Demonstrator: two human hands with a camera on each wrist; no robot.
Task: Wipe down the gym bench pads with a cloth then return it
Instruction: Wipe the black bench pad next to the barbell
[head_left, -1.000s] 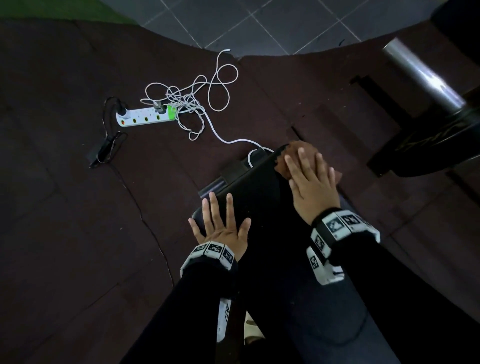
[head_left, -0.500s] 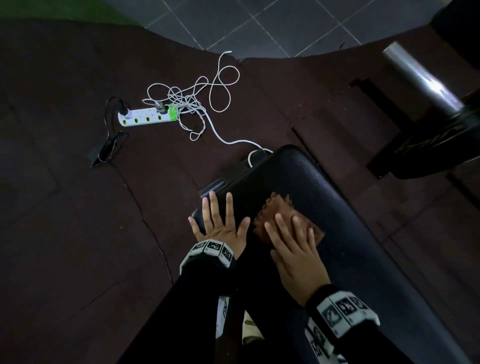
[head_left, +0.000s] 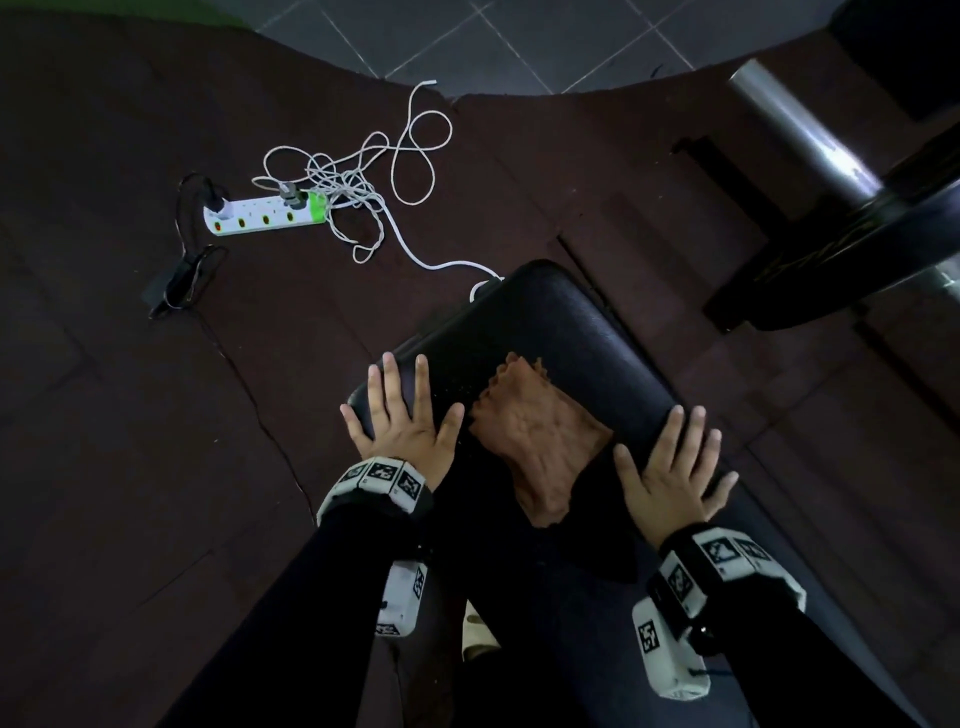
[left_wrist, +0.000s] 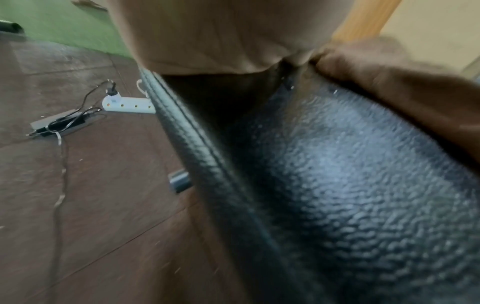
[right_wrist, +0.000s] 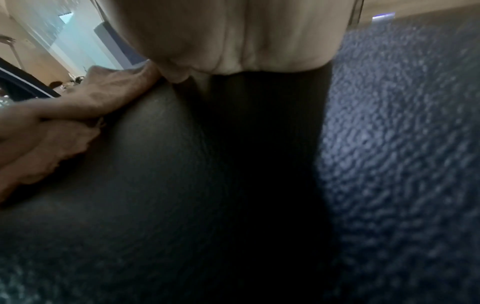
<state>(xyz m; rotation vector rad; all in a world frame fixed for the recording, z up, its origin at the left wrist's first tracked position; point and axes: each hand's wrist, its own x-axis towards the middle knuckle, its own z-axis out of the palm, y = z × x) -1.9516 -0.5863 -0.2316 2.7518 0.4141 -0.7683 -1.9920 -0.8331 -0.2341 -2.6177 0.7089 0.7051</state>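
step: cloth let go, pickup due | left grip (head_left: 402, 421): flat on the counter's (head_left: 582, 332) left edge, fingers straight, empty | right grip (head_left: 675, 467): flat at the right edge, empty | cloth (head_left: 540, 441): mid-counter between my hands — long axis along the pad; right hand I judge nearer, thumb just beside it
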